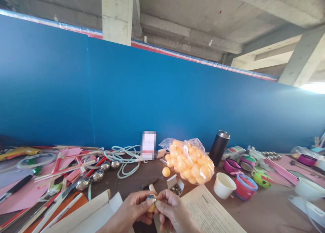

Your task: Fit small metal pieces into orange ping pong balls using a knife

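Note:
Low in the middle of the view, my left hand (132, 209) and my right hand (172, 211) meet over a brown table (264, 209). Together they pinch a small orange ball (151, 203) that has a shiny bluish piece on its top. Both hands have their fingers curled round the ball. Just beyond them stand a small open box of metal bits (175, 187), a wooden stick tip (152, 187) and a loose orange ball (166, 171).
A clear bag of orange balls (190, 162) sits mid-table, a black flask (219, 147) behind it. White paper cups (223, 185), coloured tape rolls (245, 186), a printed sheet (210, 212), silver bells (98, 175), a pale cord (125, 158), sticks and pink paper crowd the table. A blue wall stands behind.

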`<state>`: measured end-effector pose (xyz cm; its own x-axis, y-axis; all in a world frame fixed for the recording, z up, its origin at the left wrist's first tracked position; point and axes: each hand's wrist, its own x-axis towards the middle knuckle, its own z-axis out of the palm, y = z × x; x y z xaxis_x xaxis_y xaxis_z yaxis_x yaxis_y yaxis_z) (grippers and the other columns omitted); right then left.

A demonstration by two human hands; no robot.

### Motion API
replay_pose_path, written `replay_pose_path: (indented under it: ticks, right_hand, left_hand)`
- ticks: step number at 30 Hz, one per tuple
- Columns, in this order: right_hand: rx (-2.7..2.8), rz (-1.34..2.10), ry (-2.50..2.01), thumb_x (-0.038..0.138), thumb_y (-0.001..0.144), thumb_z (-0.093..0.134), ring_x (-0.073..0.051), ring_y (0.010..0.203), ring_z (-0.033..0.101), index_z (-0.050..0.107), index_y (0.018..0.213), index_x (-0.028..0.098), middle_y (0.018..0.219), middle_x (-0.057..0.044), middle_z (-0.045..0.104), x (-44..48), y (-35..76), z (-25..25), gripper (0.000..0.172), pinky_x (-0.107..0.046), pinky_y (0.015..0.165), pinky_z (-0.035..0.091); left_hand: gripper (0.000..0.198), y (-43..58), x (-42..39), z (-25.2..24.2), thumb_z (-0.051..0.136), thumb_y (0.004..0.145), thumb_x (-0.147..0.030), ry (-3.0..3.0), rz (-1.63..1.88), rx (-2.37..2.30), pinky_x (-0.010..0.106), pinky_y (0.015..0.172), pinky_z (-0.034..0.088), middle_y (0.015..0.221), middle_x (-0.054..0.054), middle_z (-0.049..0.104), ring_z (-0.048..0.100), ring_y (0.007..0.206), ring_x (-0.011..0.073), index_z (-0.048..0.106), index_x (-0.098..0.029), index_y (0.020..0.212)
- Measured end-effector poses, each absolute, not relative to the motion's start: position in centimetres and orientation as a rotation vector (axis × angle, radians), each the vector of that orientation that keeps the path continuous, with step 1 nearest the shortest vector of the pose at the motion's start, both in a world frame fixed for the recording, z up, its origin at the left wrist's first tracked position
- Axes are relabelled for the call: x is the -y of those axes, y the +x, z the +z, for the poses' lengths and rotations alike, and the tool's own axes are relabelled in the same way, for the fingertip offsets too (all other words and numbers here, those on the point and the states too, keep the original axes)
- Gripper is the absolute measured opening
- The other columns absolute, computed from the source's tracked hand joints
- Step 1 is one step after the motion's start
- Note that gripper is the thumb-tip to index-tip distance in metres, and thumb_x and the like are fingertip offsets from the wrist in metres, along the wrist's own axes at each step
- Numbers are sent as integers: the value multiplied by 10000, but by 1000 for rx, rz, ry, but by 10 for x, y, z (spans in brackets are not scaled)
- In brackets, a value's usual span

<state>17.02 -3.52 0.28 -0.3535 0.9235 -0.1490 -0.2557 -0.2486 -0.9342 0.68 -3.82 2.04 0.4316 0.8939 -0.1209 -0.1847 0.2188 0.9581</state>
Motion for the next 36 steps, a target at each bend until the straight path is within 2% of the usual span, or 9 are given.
replay_pose_path:
  ticks: [36]
  right_hand:
    - [1136, 1753, -944, 434, 652, 738, -30, 341, 450, 480, 775, 161, 561, 42, 593, 38, 171, 6, 395, -146, 324, 444]
  left_hand:
    - [495, 7, 41, 27, 652, 661, -529, 1152, 855, -815, 262, 579, 471, 692, 50, 627, 551, 618, 140, 681, -138, 964]
